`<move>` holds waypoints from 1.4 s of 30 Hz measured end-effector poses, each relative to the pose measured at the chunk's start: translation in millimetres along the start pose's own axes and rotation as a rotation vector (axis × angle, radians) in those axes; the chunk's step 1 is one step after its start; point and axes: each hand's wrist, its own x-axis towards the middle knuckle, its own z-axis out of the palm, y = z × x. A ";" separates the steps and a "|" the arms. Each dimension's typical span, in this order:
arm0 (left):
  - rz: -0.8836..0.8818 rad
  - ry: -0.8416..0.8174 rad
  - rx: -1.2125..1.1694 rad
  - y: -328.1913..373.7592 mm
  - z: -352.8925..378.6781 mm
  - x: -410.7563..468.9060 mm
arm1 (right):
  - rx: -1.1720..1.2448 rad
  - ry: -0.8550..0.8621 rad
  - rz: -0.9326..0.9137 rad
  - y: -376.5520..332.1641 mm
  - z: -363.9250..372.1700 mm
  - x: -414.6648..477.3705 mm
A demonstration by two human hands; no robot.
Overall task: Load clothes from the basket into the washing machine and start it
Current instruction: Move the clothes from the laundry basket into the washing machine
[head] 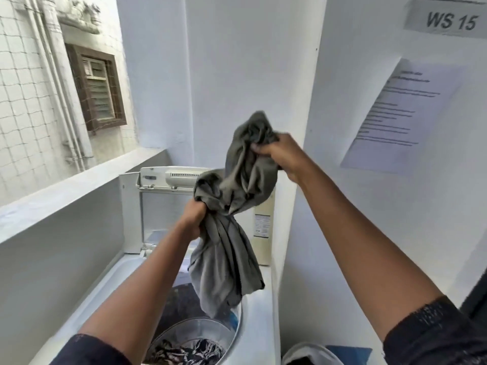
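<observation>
Both of my hands hold a grey-green garment (237,196) up in the air above the open top-loading washing machine (261,309). My right hand (279,154) grips its bunched upper end, higher and to the right. My left hand (195,217) clutches its middle, and the rest of the cloth hangs down toward the drum. Inside the drum (195,335) lies a dark patterned cloth (189,351). The machine's lid (158,212) stands raised at the back. A white basket rim (305,351) shows at the bottom right, mostly cut off.
A white ledge (79,185) runs along the left, with netting and a neighbouring building's window beyond it. White walls close in behind and to the right. A printed notice (398,114) and a "WS 15" sign (450,21) hang on the right wall.
</observation>
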 end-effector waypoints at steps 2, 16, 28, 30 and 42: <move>0.004 0.021 0.020 -0.9 -16.4 5.0 | -0.095 -0.133 0.100 39.5 27.2 -5.2; -0.010 -0.023 0.312 -94.5 -88.1 30.1 | -0.229 -0.371 0.435 216.0 195.5 -32.4; -0.307 -0.195 0.686 -210.0 -118.1 53.8 | -0.185 -0.294 0.709 311.3 267.1 -35.1; -0.316 -0.208 0.743 -220.4 -116.9 53.2 | -0.235 -0.354 0.710 322.0 270.0 -38.2; -0.063 -0.084 0.606 -207.2 20.3 -1.6 | -0.475 -0.041 0.431 298.2 149.6 -71.8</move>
